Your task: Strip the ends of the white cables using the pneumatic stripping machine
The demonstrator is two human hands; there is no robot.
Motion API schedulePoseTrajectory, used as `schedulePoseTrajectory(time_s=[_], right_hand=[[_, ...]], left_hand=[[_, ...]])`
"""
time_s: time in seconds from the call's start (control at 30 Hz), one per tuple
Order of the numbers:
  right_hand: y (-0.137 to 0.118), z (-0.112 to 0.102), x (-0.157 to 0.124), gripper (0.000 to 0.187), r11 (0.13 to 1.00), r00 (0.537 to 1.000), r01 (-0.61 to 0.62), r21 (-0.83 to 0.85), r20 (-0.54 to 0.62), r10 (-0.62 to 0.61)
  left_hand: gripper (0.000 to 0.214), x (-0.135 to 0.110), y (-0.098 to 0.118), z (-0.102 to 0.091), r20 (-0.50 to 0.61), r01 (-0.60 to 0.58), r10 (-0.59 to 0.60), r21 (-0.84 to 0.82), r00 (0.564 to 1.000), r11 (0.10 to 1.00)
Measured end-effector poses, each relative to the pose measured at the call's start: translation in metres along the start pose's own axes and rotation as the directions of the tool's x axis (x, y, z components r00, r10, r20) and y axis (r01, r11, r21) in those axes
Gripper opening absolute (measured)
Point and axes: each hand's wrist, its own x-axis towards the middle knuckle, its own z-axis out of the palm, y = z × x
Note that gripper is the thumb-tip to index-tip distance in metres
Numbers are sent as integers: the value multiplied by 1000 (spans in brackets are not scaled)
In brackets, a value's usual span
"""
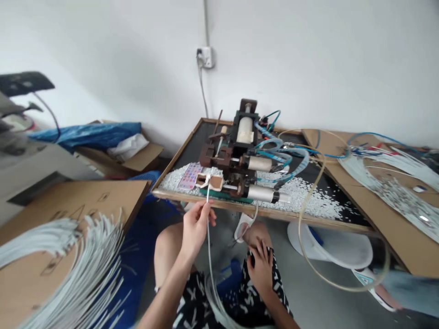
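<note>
Over the dark patterned shorts (pixel 248 288), the right hand (pixel 262 269) rests with fingers slightly apart. Farther forward, the left hand (pixel 196 224) pinches a thin white flexible strand (pixel 209 251), which trails below toward the lap and extends beyond the fingertips to a brown, white-edged block (pixel 216 183) on the black, wood-rimmed table (pixel 192 148).

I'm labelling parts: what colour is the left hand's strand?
The strand is white, clearest in head view.
</note>
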Motion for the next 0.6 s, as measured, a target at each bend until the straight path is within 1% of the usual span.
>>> schedulePoseTrajectory(time_s=[0.07, 0.13, 0.2, 0.23, 0.27, 0.3, 0.33, 0.37, 0.4, 0.43, 0.47, 0.5, 0.53, 0.57, 0.6], right_hand=[[4, 1, -3, 41, 1000, 1000, -3, 1, 16, 3], [8, 2, -4, 43, 1000, 1000, -2, 22, 26, 1], [11, 0, -5, 44, 998, 999, -12, 58, 38, 10], [10, -1, -5, 44, 996, 999, -26, 80, 45, 23], [8, -3, -6, 45, 993, 998, -47, 105, 57, 41], [4, -5, -7, 45, 989, 995, -67, 133, 79, 57], [-2, -8, -9, 45, 982, 991, -79, 170, 121, 59], [-11, -10, -12, 45, 972, 982, -83, 218, 186, 42], [-21, -13, -16, 44, 957, 961, -83, 276, 276, 4], [-33, -14, -20, 42, 937, 922, -87, 337, 384, -52], [-46, -15, -25, 40, 915, 859, -105, 390, 500, -115], [-58, -16, -30, 40, 895, 778, -134, 425, 605, -170], [-69, -16, -35, 43, 884, 697, -168, 437, 686, -207], [-78, -15, -39, 47, 879, 628, -201, 432, 746, -223], [-85, -13, -41, 50, 876, 576, -234, 421, 786, -224]], left_hand=[[25, -16, -1, 0, -37, -34, 33, -31, 999, 999], [27, -35, -4, -4, -61, -39, 35, -54, 998, 998], [31, -54, -13, -11, -35, -12, 12, 0, 999, 1000], [33, -61, -21, -16, 9, 6, -7, 78, 1000, 997], [35, -68, -31, -22, 77, 8, -24, 203, 997, 979], [36, -72, -42, -28, 154, -13, -44, 350, 987, 936], [37, -76, -55, -34, 226, -51, -70, 489, 972, 871], [36, -78, -69, -40, 279, -96, -97, 603, 955, 792], [36, -80, -82, -45, 304, -130, -114, 675, 946, 727], [37, -81, -95, -50, 310, -147, -123, 717, 943, 682], [40, -83, -105, -54, 304, -151, -124, 738, 944, 657], [43, -84, -114, -57, 294, -148, -124, 749, 948, 646], [45, -84, -120, -60, 287, -149, -122, 761, 950, 632], [46, -85, -123, -61, 280, -151, -116, 771, 953, 618], [47, -84, -124, -63, 272, -152, -110, 780, 956, 608]])
